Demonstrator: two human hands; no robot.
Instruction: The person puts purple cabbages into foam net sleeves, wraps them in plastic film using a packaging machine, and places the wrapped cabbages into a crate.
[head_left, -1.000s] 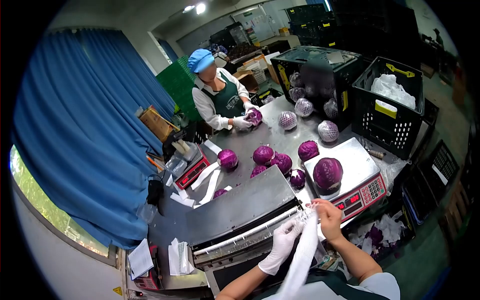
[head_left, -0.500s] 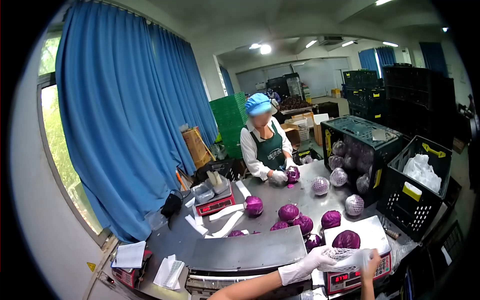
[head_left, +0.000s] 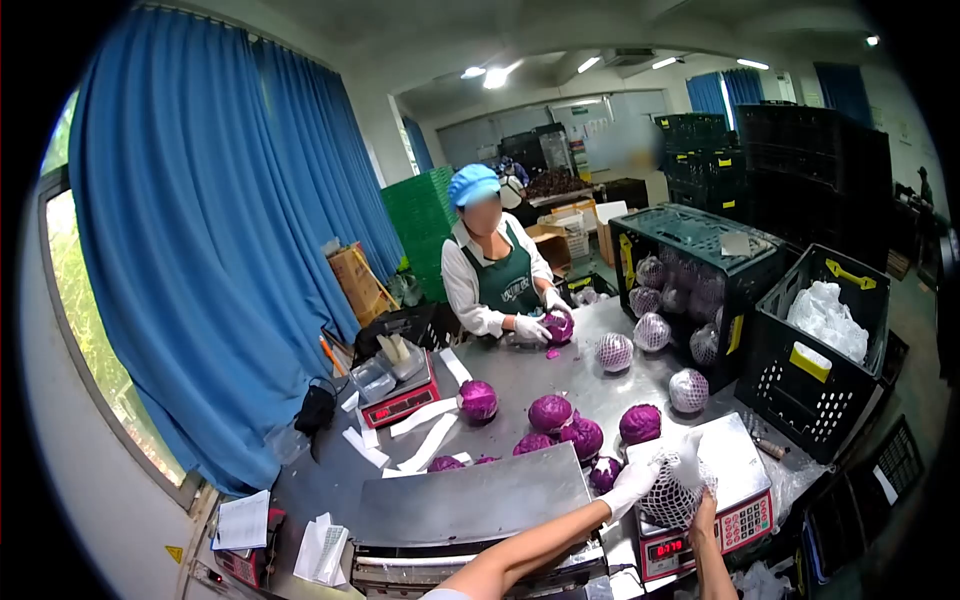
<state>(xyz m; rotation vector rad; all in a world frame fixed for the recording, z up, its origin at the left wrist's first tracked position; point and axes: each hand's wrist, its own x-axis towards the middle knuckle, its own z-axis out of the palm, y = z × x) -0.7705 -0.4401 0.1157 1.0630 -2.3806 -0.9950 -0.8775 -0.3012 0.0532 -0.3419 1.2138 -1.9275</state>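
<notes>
Over the red-and-white scale [head_left: 740,475] at the lower right, a red cabbage in a white foam net sleeve [head_left: 668,498] sits between my two hands. My gloved left hand [head_left: 637,478] grips the net on the cabbage's upper left side. At the right side, my bare right hand [head_left: 704,512] has its fingers closed on the net's edge. A loose white end of the sleeve stands up above the cabbage. Several bare red cabbages lie just beyond, the nearest being a purple one [head_left: 640,424]. Whether the netted cabbage rests on the scale pan cannot be seen clearly.
Across the steel table [head_left: 520,400], a co-worker [head_left: 500,270] in a blue cap handles another cabbage [head_left: 557,327]. Netted cabbages [head_left: 688,390] stand near a dark crate [head_left: 700,235]. Another crate [head_left: 810,400] holds white plastic. A second scale [head_left: 400,403] sits at left.
The net sleeve, held in front of the bare cabbage before, now surrounds it. Both hands have come to the cabbage's sides. The whole view has shifted slightly.
</notes>
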